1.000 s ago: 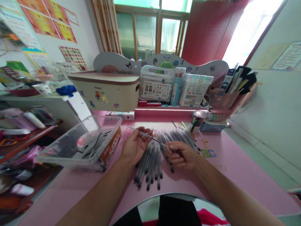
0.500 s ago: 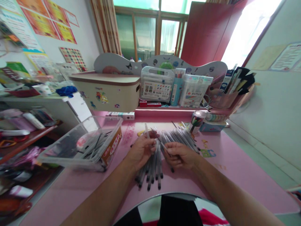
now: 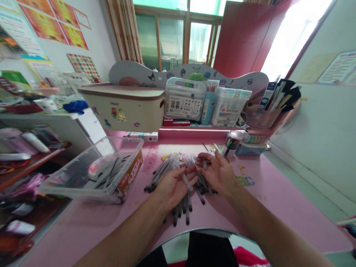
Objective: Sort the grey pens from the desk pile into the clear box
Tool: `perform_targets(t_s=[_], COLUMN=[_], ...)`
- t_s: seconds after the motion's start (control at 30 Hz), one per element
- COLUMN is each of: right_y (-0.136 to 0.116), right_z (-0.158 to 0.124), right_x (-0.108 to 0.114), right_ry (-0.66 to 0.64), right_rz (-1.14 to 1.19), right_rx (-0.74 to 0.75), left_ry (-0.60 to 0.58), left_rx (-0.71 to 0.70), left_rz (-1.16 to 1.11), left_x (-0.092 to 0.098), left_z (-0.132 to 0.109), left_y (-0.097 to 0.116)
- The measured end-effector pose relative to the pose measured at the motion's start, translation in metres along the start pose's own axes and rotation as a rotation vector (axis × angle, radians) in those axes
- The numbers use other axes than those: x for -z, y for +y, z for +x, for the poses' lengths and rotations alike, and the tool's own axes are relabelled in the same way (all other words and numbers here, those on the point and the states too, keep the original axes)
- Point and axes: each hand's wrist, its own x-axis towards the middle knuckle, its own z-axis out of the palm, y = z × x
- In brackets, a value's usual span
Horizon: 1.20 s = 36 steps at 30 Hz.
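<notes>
Many slim clear pens with black ends lie fanned out on the pink desk, under and around both hands. My left hand is turned palm up over the pile, a clear pen resting across its loosely curled fingers. Just to the right, my right hand has its palm facing inward, with a short piece of a pen showing at its bent fingers; blur hides how it is gripped. The fingertips of the two hands nearly meet.
A clear plastic bin holding more pens stands on the left. Behind are a lidded cream box, marker cases and a pen holder on a shelf. A clear jar of pens stands at the back right.
Both hands have turned and opened more, the right one moving up. More pens now lie spread to the left of the pile, and fewer show at its right.
</notes>
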Motion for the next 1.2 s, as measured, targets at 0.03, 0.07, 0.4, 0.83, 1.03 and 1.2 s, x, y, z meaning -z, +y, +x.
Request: perform_targets(t_s=[0.03,0.07,0.4,0.83,1.03,1.2], right_y=[-0.001,-0.001,0.010,0.005,0.013,0.015], right_z=[-0.001,-0.001,-0.010,0.001,-0.003,-0.008], right_x=[-0.001,-0.002,-0.010,0.011,0.014,0.010], right_ry=[-0.004,-0.011,-0.123,0.008,-0.079,-0.087], right_rz=[0.007,0.006,-0.182,-0.748,-1.592,-1.915], right_rx=[0.019,0.035,0.097,0.388,0.587,0.500], left_ry=[-0.009,-0.018,0.021,0.092,0.031,0.130], left_rx=[0.028,0.049,0.045,-0.243,-0.579,-0.823], left_rz=[-0.007,-0.010,-0.045,0.190,0.362,0.646], left_x=[-0.001,-0.001,-0.004,-0.017,-0.023,-0.004], left_z=[-0.001,-0.002,-0.002,-0.033,-0.079,-0.093], left_y=[-0.003,-0.006,-0.024,0.019,0.074,0.132])
